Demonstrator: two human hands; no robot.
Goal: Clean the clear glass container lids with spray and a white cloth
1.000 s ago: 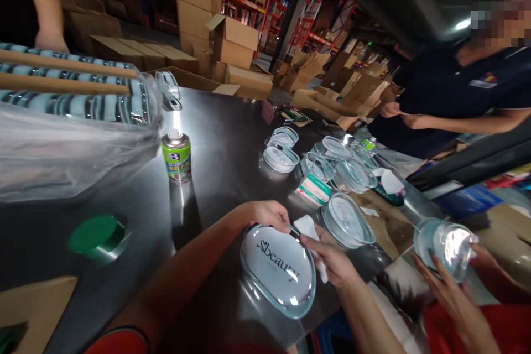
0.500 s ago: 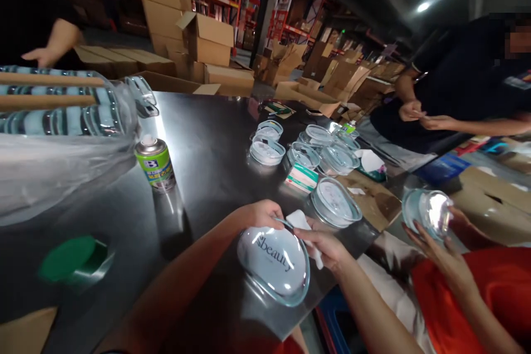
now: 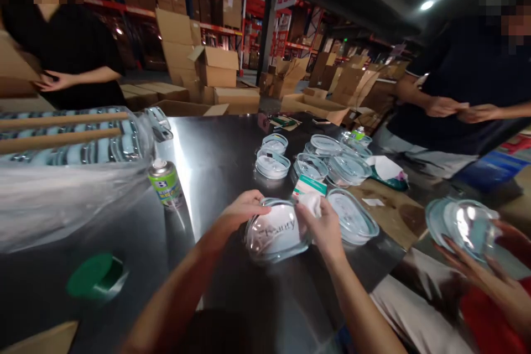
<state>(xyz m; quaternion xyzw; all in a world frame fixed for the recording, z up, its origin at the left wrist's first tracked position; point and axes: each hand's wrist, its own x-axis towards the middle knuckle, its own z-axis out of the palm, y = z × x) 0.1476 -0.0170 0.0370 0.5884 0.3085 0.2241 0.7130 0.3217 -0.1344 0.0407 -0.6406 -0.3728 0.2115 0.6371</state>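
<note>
My left hand [image 3: 245,208] grips the far left rim of a clear oval plastic case [image 3: 274,235] printed with "beauty", its thumb on top. The case is tilted up a little, just over the metal table. At its right side, my right hand [image 3: 326,228] pinches a crumpled white wipe [image 3: 312,202] against or very near the rim; I cannot tell if it touches. Behind the wipe lies a small green and white box [image 3: 309,183]. Close to my right hand sits another clear oval case [image 3: 352,215].
More clear cases [image 3: 271,163] stand at the table's far side. A green spray can [image 3: 166,183] and a green round lid [image 3: 95,275] are to the left, with a plastic-wrapped stack of cases [image 3: 70,193]. A co-worker's hands hold clear cases [image 3: 460,227] at right.
The case has tilted up and moved slightly away from me, its print now foreshortened. My right hand has turned more upright, with the wipe bunched at its fingertips. The view has shifted left.
</note>
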